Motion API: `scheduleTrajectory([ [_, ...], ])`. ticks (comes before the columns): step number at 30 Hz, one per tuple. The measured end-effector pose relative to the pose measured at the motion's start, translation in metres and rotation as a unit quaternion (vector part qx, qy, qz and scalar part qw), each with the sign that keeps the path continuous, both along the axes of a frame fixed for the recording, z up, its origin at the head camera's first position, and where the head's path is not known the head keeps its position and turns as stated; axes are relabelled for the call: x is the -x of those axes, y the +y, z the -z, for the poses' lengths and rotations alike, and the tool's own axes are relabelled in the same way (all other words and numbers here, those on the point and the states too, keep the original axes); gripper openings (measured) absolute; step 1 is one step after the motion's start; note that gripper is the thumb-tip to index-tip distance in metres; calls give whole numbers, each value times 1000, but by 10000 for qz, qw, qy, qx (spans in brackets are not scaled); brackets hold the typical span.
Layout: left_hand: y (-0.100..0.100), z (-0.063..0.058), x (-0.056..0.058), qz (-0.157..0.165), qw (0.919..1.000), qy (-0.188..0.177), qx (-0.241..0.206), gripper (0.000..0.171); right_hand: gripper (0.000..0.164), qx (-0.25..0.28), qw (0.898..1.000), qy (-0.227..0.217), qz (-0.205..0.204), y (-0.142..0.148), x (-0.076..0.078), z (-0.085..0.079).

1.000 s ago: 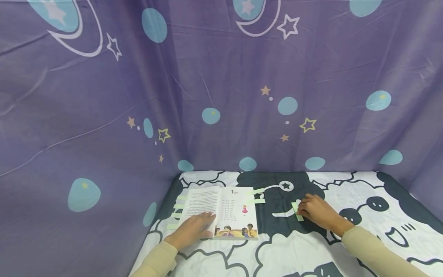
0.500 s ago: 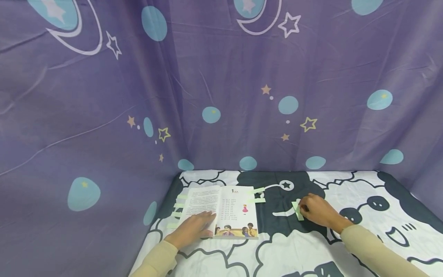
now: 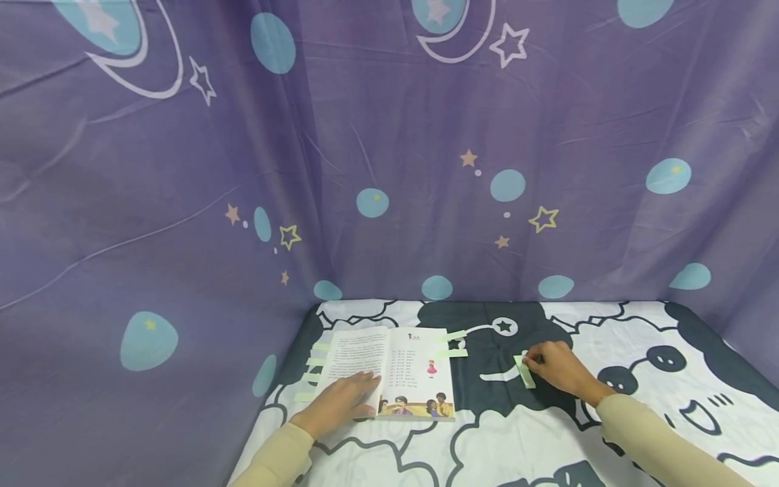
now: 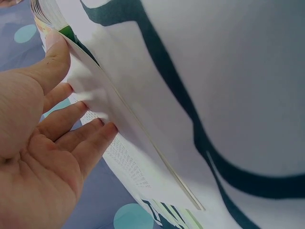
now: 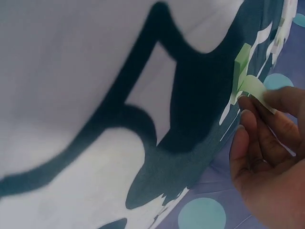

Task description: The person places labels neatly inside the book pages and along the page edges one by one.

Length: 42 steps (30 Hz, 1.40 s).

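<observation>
My left hand rests on the left page of an open book, which lies flat on the cloth. In the left wrist view, the left hand's fingers lie extended against the page, and the thumb touches the book's lower edge. To the right of the book, my right hand is at a narrow pad of pale green sticky notes. Seen from the right wrist, the thumb and index finger pinch a curled sticky note that bends away from the thicker pad.
Sticky-note tabs stick out from the book's right edge, and several more from its left edge. A black-and-white patterned cloth covers the table. Purple curtains hang behind and at the sides.
My right hand's fingers have shifted slightly at the upper end of the sticky-note pad. The left hand and the book have stayed in place.
</observation>
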<state>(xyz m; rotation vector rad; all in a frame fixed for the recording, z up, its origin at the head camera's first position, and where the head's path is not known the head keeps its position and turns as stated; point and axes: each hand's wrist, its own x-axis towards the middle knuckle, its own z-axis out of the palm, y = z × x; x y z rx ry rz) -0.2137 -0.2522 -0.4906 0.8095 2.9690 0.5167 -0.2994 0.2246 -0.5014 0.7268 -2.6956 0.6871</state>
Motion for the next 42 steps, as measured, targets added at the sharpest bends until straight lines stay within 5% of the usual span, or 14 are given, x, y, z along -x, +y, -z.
scheduleTrajectory([
  [16, 1, 0, 0, -23, 9999, -43, 102, 66, 31, -1360, 9804, 1131, -868, -8, -2, -1],
  [31, 1, 4, 1, -5, 9998, 4, 183, 66, 15, -2220, 9471, 2288, -380, -24, 5, 11],
  [42, 1, 2, 2, -57, 9995, 98, 280, 67, 19, -2486, 9335, 2557, -377, -29, 12, 13],
])
